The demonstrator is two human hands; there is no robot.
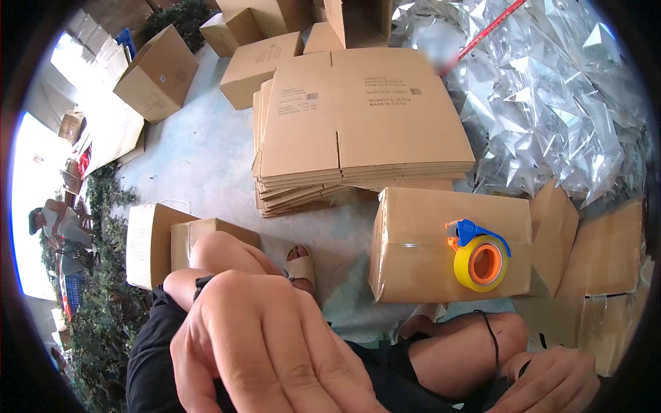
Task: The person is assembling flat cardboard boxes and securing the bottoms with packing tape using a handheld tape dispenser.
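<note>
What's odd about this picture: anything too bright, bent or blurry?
Head view: fisheye bending and black corners; head view: the far left washes out white, silvery sheeting glints; head view: a blurry patch by the upper right corner of the cardboard stack, while the yellow tape roll looks fairly clear.

Left hand point(251, 313) back up, fingers point(286, 358) together, pointing inward; right hand point(554, 382) well right of those fingers, both palms hidden.
</note>
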